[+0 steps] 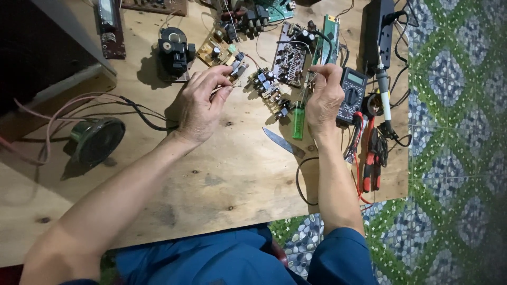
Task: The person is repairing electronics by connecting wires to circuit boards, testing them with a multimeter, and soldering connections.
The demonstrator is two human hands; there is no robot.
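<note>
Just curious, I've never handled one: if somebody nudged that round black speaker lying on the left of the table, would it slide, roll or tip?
The speaker lies flat and wide, so it would probably slide rather than tip. It likely feels heavy for its size. Its attached wires look floppy and would probably drag along.

From my remote seat, much stays unclear. My left hand [200,103] pinches something thin near a small component [237,67], but the fingers cover it and I cannot tell what it is. My right hand [325,97] closes over a fine wire or probe tip, too small to identify, and hides the left edge of the multimeter [351,95]. The knife [282,142] handle disappears under my right wrist. Circuit boards [153,5] along the top edge are cut off by the frame. The dark box [37,47] at upper left is lost in shadow. The speaker [96,140] cone is dim.
</note>
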